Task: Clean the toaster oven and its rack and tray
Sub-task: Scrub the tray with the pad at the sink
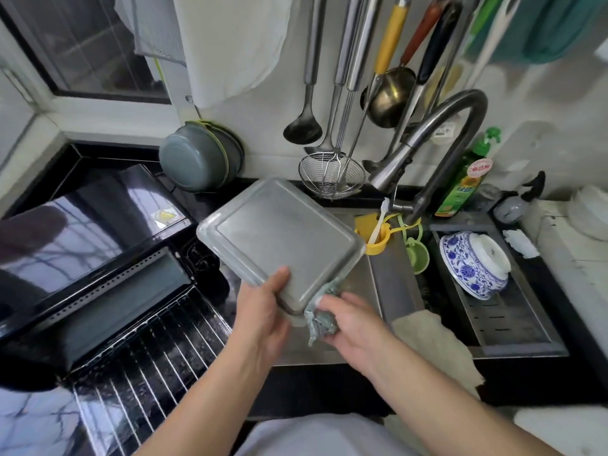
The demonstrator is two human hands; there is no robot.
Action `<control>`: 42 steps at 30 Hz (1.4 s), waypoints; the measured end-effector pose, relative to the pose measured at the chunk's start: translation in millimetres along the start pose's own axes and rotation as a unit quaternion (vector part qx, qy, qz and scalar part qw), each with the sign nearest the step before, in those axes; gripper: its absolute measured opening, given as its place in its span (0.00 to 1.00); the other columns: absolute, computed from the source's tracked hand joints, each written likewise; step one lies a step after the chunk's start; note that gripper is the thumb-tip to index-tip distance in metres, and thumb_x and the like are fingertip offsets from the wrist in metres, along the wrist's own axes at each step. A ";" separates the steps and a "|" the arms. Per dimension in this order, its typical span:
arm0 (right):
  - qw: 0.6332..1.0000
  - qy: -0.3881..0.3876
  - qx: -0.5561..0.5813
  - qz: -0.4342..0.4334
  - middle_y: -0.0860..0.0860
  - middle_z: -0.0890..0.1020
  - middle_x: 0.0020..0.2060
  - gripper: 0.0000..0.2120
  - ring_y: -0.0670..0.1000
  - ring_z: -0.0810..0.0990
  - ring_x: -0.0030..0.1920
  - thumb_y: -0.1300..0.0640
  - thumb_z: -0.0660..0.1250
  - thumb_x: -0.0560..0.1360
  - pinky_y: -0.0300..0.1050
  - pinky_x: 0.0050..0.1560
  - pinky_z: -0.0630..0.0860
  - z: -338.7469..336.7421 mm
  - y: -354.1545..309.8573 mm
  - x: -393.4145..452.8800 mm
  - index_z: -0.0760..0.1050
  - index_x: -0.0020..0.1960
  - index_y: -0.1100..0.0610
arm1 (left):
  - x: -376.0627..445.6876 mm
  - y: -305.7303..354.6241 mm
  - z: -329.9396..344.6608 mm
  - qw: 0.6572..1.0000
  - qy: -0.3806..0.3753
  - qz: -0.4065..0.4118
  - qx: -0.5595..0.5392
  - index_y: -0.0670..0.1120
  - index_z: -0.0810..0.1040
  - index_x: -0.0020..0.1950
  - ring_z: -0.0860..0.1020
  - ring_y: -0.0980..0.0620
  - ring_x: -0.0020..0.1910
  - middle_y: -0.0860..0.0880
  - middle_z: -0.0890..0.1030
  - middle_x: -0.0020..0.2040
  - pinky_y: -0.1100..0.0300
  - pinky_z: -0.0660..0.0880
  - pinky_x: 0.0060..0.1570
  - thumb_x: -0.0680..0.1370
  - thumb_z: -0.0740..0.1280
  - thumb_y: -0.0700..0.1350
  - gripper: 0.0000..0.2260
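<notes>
Kitchen counter, sink [378,284] ahead, faucet [427,139] above it. My left hand [263,311] grips the tray [279,238] by its near corner, tilted over the sink. My right hand [355,324] clutches a grey cloth [320,320] against the tray's edge. Rack [154,350] and toaster oven [82,245] sit left.

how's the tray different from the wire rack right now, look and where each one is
The tray is a solid grey sheet with a raised rim; the wire rack is open parallel bars. The tray is held tilted over the sink by the left hand while the right hand holds a cloth at its corner; the rack lies untouched by the toaster oven. Both are metal.
</notes>
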State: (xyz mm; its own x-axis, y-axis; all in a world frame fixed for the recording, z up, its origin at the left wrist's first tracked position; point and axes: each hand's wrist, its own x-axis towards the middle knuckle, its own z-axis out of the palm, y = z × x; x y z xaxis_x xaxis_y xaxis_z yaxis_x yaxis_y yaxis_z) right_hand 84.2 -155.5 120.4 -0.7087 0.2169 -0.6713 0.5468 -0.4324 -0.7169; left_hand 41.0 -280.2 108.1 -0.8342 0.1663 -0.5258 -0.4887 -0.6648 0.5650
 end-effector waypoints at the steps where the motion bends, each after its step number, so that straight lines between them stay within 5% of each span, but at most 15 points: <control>1: 1.000 0.019 0.018 -0.002 0.55 0.83 0.42 0.08 0.51 0.81 0.39 0.66 0.66 0.76 0.46 0.38 0.78 -7.7 -14.5 6.5 0.78 0.53 0.59 | -0.9 2.0 -2.6 1.000 -0.005 0.003 0.013 0.42 0.72 0.73 0.82 0.38 0.62 0.39 0.83 0.63 0.36 0.77 0.63 0.80 0.64 0.31 0.22; 4: 0.991 0.087 0.095 -0.039 0.56 0.82 0.45 0.09 0.53 0.81 0.46 0.65 0.66 0.77 0.51 0.52 0.80 -30.2 -61.9 25.3 0.77 0.57 0.62 | -6.4 7.9 -4.5 1.000 0.007 -0.003 0.026 0.44 0.74 0.72 0.83 0.41 0.61 0.41 0.84 0.62 0.41 0.79 0.62 0.80 0.64 0.30 0.21; 7: 0.990 0.098 0.080 -0.061 0.55 0.83 0.46 0.08 0.52 0.81 0.46 0.63 0.67 0.77 0.50 0.52 0.79 -23.9 -52.5 16.2 0.79 0.56 0.59 | -7.5 6.1 -5.8 1.000 0.026 -0.004 0.011 0.44 0.74 0.72 0.84 0.40 0.60 0.41 0.84 0.62 0.41 0.80 0.60 0.80 0.65 0.31 0.21; 11: 1.000 0.015 0.005 -0.012 0.58 0.85 0.42 0.07 0.53 0.82 0.40 0.67 0.65 0.74 0.49 0.42 0.77 11.9 14.4 -11.3 0.80 0.48 0.59 | -6.2 -0.6 -6.4 0.996 0.070 -0.038 -0.036 0.38 0.74 0.72 0.84 0.37 0.59 0.36 0.83 0.61 0.37 0.79 0.60 0.81 0.65 0.33 0.18; 14: 0.999 0.043 0.021 0.002 0.55 0.82 0.36 0.05 0.51 0.79 0.35 0.66 0.65 0.75 0.45 0.36 0.76 -0.5 -11.2 9.1 0.77 0.45 0.59 | -9.1 7.4 -12.3 0.999 0.044 -0.022 0.010 0.42 0.76 0.69 0.84 0.39 0.58 0.39 0.84 0.61 0.40 0.82 0.56 0.81 0.64 0.31 0.18; 16: 0.993 0.076 0.090 -0.014 0.56 0.81 0.42 0.04 0.53 0.80 0.41 0.64 0.67 0.77 0.49 0.45 0.80 -20.3 -42.8 29.4 0.78 0.51 0.61 | -13.9 15.4 -15.9 0.999 0.027 -0.020 0.035 0.44 0.76 0.69 0.85 0.42 0.57 0.42 0.85 0.59 0.46 0.84 0.52 0.80 0.64 0.30 0.19; 19: 0.990 0.091 0.100 -0.029 0.55 0.82 0.50 0.12 0.53 0.81 0.51 0.62 0.68 0.77 0.54 0.59 0.78 -25.1 -47.9 25.7 0.78 0.60 0.61 | -13.4 20.3 -18.6 0.998 0.029 -0.021 0.044 0.42 0.76 0.70 0.85 0.42 0.57 0.42 0.86 0.58 0.44 0.81 0.59 0.80 0.64 0.30 0.19; 24: 0.999 0.016 0.047 0.019 0.56 0.83 0.38 0.07 0.49 0.81 0.35 0.67 0.65 0.74 0.44 0.34 0.76 13.3 15.0 -7.3 0.80 0.46 0.59 | -9.6 12.2 -14.8 0.998 0.038 -0.028 0.040 0.39 0.75 0.70 0.84 0.37 0.58 0.37 0.84 0.60 0.40 0.82 0.55 0.80 0.64 0.31 0.18; 28: 0.990 0.078 0.115 -0.006 0.60 0.82 0.53 0.09 0.57 0.82 0.55 0.64 0.67 0.76 0.53 0.54 0.80 -19.6 -31.4 20.7 0.78 0.56 0.62 | -11.6 28.1 -23.1 0.994 -0.013 -0.007 0.108 0.43 0.75 0.71 0.84 0.41 0.60 0.42 0.85 0.61 0.41 0.78 0.63 0.80 0.64 0.30 0.21; 31: 0.989 0.072 0.131 -0.009 0.60 0.81 0.56 0.10 0.57 0.80 0.58 0.62 0.67 0.77 0.56 0.63 0.76 -31.3 -41.1 14.9 0.77 0.58 0.63 | -13.1 45.6 -29.6 0.984 -0.038 -0.035 0.168 0.42 0.75 0.70 0.85 0.41 0.58 0.41 0.85 0.60 0.45 0.82 0.56 0.78 0.66 0.30 0.21; 36: 0.999 0.028 0.044 0.010 0.58 0.78 0.39 0.04 0.52 0.77 0.40 0.67 0.63 0.79 0.52 0.49 0.77 -25.5 2.0 -17.0 0.77 0.48 0.64 | 10.2 96.0 -42.5 0.969 -0.081 -0.069 0.223 0.41 0.74 0.72 0.85 0.40 0.56 0.38 0.83 0.63 0.47 0.84 0.50 0.77 0.69 0.40 0.22; 39: 0.987 0.032 0.156 0.012 0.58 0.78 0.40 0.03 0.52 0.77 0.40 0.67 0.64 0.78 0.48 0.44 0.76 -22.1 -3.3 -6.3 0.76 0.48 0.63 | -1.9 90.6 -30.0 0.989 -0.102 -0.034 0.101 0.45 0.79 0.70 0.84 0.43 0.56 0.42 0.83 0.63 0.48 0.83 0.54 0.81 0.63 0.57 0.23; 42: 0.978 0.032 0.208 -0.003 0.59 0.79 0.42 0.03 0.53 0.77 0.40 0.67 0.64 0.77 0.46 0.41 0.75 -4.6 -11.2 -3.8 0.76 0.49 0.63 | -21.0 38.6 -3.2 0.997 -0.077 0.008 -0.015 0.44 0.74 0.73 0.80 0.43 0.65 0.41 0.81 0.68 0.46 0.79 0.65 0.80 0.66 0.57 0.25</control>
State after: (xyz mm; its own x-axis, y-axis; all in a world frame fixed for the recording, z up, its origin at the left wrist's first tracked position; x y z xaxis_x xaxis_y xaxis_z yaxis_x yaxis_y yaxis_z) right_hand 82.8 -147.5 130.1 -0.6737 0.2693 -0.6882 0.3049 -0.7470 -0.5908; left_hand 40.5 -311.7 138.8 -0.8720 0.2641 -0.4121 -0.4696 -0.6888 0.5523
